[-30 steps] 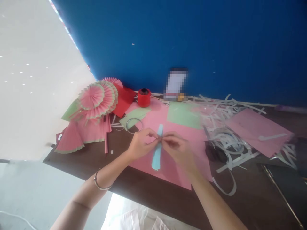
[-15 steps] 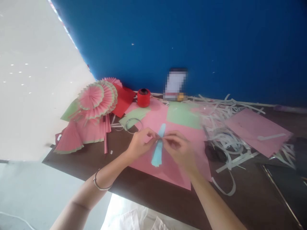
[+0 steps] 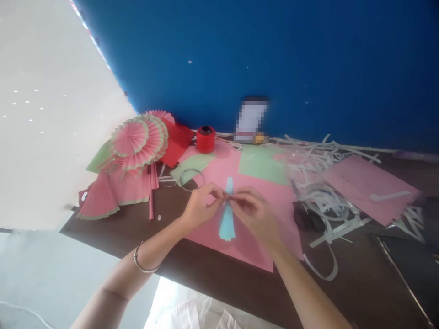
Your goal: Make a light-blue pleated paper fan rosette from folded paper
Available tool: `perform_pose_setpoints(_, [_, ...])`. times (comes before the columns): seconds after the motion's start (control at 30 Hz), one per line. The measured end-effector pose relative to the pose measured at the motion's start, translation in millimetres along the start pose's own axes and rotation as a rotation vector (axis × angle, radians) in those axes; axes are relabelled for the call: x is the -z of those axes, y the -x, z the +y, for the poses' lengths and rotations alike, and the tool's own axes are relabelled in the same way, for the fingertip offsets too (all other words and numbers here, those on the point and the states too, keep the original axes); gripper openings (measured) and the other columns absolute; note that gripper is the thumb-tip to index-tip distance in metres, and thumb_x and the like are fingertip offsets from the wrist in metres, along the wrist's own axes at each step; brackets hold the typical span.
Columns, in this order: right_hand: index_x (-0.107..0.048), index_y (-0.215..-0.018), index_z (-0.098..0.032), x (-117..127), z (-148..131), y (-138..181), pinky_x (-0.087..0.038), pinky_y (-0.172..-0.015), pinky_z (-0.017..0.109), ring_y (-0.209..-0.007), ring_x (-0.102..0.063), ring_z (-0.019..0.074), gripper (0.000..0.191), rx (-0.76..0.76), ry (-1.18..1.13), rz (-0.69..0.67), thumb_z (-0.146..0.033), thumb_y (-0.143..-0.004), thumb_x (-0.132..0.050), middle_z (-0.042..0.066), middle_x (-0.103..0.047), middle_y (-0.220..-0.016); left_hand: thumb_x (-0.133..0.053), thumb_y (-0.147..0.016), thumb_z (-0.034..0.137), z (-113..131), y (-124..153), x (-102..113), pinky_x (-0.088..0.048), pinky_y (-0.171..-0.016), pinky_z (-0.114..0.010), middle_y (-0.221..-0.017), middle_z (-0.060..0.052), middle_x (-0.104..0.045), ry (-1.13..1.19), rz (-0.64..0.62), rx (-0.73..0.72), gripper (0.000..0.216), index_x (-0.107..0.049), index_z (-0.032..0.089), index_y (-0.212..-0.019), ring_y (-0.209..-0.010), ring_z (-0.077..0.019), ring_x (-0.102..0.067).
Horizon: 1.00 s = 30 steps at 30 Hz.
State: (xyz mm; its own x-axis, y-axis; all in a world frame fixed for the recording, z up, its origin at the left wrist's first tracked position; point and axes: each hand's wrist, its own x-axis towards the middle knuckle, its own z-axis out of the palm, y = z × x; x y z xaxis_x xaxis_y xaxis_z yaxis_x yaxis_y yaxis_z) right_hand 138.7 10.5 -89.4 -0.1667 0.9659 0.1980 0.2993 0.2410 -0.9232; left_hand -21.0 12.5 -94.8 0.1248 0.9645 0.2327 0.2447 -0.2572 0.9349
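Observation:
A light blue pleated paper strip stands lengthwise between my hands, narrow at its middle and fanned out at the near end. My left hand pinches it at the middle from the left. From the right, the thumb and fingertips of my right hand close on the same spot. The fingertips of both hands nearly meet and hide the pinched part; whether something thin is wrapped there I cannot tell. Beneath lies a large pink paper sheet.
Pink-and-green pleated paper fans are piled at left, beside red paper. A red tape roll and a phone with a blurred screen stand at the back. White paper strips and a pink sheet lie at right.
The blue paper has turned a little more upright, its near end shifting right and spreading slightly. Both hands keep their pinch at its middle.

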Motion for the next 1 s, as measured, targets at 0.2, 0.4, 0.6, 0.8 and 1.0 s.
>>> perform_pose_setpoints(0.2, [-0.065, -0.073, -0.023, -0.8, 2.8, -0.9, -0.047, -0.061, 0.029, -0.075, -0.056, 0.0158, 0.011, -0.04, -0.018, -0.003, -0.033, -0.075, -0.062, 0.004, -0.056, -0.087, -0.054, -0.076, 0.012, -4.2, 1.6, -1.9, -0.049, -0.071, -0.026, -0.079, -0.002, -0.065, 0.035, 0.016, 0.026, 0.009, -0.049, 0.017, -0.071, -0.076, -0.0128, -0.061])
perform_pose_setpoints(0.4, [-0.064, -0.07, -0.022, -1.7, 0.9, -1.9, -0.048, -0.064, 0.029, -0.078, -0.057, 0.0166, 0.014, -0.076, -0.126, 0.007, -0.035, -0.074, -0.063, 0.004, -0.057, -0.085, -0.053, -0.079, 0.015, -5.0, 0.1, -3.2, -0.05, -0.073, -0.027, -0.08, -0.003, -0.063, 0.129, 0.018, 0.045, 0.007, -0.049, 0.017, -0.074, -0.078, -0.0133, -0.062])
perform_pose_setpoints(0.6, [-0.062, -0.07, -0.021, -2.1, 2.9, -0.7, -0.049, -0.067, 0.029, -0.077, -0.058, 0.0158, 0.012, -0.098, -0.184, 0.007, -0.032, -0.074, -0.063, 0.004, -0.058, -0.087, -0.055, -0.08, 0.021, -7.7, -1.9, -1.6, -0.052, -0.077, -0.029, -0.104, -0.009, -0.057, 0.212, -0.049, 0.018, 0.015, -0.057, 0.016, -0.093, -0.081, -0.0132, -0.063])
perform_pose_setpoints(0.8, [-0.062, -0.071, -0.021, -3.1, 5.7, 0.2, -0.051, -0.07, 0.029, -0.08, -0.057, 0.0155, 0.011, -0.092, -0.202, 0.013, -0.032, -0.075, -0.062, 0.004, -0.057, -0.088, -0.059, -0.076, 0.018, -8.4, -2.9, 0.4, -0.052, -0.082, -0.031, -0.111, -0.011, -0.055, 0.049, -0.101, 0.002, 0.016, -0.068, 0.017, -0.089, -0.095, -0.0184, -0.06])
perform_pose_setpoints(1.0, [-0.061, -0.071, -0.021, -4.4, 4.8, 0.5, -0.05, -0.07, 0.029, -0.079, -0.057, 0.0153, 0.011, -0.087, -0.181, 0.024, -0.031, -0.076, -0.061, 0.003, -0.057, -0.086, -0.059, -0.076, 0.017, -3.2, -3.6, -0.9, -0.049, -0.083, -0.031, -0.102, -0.008, -0.061, -0.063, -0.059, -0.03, 0.011, -0.07, 0.019, -0.077, -0.095, -0.0184, -0.059])
